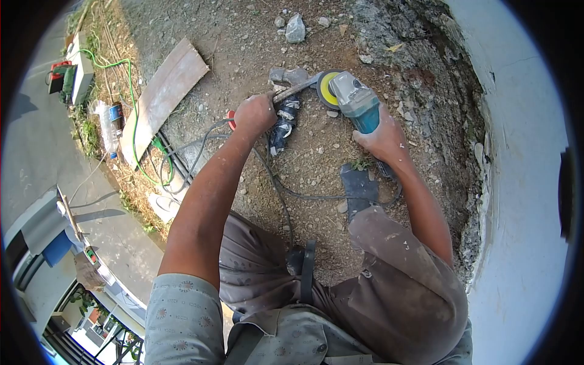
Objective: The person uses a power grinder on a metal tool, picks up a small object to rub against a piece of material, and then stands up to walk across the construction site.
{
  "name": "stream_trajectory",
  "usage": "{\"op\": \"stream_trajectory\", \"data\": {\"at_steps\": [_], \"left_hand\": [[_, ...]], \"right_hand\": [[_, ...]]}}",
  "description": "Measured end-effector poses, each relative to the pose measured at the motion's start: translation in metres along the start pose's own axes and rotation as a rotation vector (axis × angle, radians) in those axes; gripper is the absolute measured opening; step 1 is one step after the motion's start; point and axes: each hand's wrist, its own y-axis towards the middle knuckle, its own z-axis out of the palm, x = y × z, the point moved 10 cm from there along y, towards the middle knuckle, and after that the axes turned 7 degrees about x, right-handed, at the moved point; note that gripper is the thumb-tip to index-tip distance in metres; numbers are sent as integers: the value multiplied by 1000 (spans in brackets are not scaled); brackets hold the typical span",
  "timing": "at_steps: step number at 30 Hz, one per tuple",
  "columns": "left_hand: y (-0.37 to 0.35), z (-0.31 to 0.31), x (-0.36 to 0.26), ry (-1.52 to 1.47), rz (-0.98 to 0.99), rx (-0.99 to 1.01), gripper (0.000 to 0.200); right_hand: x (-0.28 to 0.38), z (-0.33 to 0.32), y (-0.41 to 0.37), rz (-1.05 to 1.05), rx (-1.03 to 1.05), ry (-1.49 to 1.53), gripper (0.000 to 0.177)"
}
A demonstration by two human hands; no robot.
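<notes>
My right hand (386,137) is wrapped around the teal body of an angle grinder (364,112). Its yellow and black disc (329,91) faces left. My left hand (254,114) is closed around a long, narrow blade-like tool (295,89) whose worn grey-brown length points up and right. The tool's far tip overlaps the disc's left edge in this view. A red piece (231,120) shows at the left side of my left fist. Just below the tool lie a grey stone (288,75) and a dark, torn bundle (282,131).
A dark cord (304,196) loops over the gravelly ground between my legs. On the left lies a wooden board (164,91) beside a green cord (129,91) and plastic bottles (109,128). A white wall (523,182) rises on the right. One pale rock (295,28) sits ahead.
</notes>
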Motion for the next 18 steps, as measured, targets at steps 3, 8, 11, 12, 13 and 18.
{"op": "stream_trajectory", "data": {"at_steps": [3,8,11,12,13,18], "left_hand": [[-1,0,0,5,-8,3,45],[-1,-1,-1,8,-5,-1,42],[0,0,-2,22,-8,11,42],[0,0,-1,24,-9,10,42],[0,1,-1,26,-11,9,42],[-1,1,-2,18,10,-4,45]], "right_hand": [[0,1,4,-5,-8,-7,76],[1,0,10,1,-5,-41,77],[3,-3,12,-14,-37,-33,76],[3,-4,13,0,-20,-12,79],[5,-6,13,14,-3,9,81],[11,-8,17,13,13,14,86]]}}
